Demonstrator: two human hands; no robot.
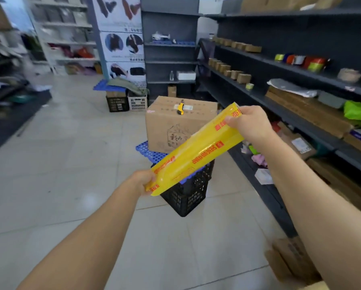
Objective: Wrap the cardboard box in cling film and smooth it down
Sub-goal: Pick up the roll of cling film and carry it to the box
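Storeroom, tiled floor [71,185]. Dark metal shelving [290,65] runs down the right side, loaded with small brown cartons, tape rolls and flat cardboard; I can't make out finer labels from here.

Cardboard box [167,124]: sits ahead of me at centre, on a blue perforated plastic panel [143,150] laid over a black plastic crate [188,197]. Box stands upright and looks bare cardboard, with a printed mark on its near face. A yellow utility knife [180,108] lies on its top, beside a strip of pale tape.

Cling film roll [196,150]: long, in yellow packaging with red lettering, held in the air in front of the box and crate, tilted, its low end to my left and high end to my right. It hides part of the box's near face; I can't tell whether it touches the box.

Left hand [143,182]: closed around the roll's lower end, gripping from behind and beneath; the packaging covers the fingers, so I can't see how far they wrap.

Right hand [248,122]: clasps the upper end, thumb [230,119] pressed on the near face of the packaging and the other fingers curled behind it. Firm hold, no gap visible between hand and roll.

Both forearms extend bare from the bottom of the view.

Further back: a second black crate and a white crate [137,102] against the far shelving.
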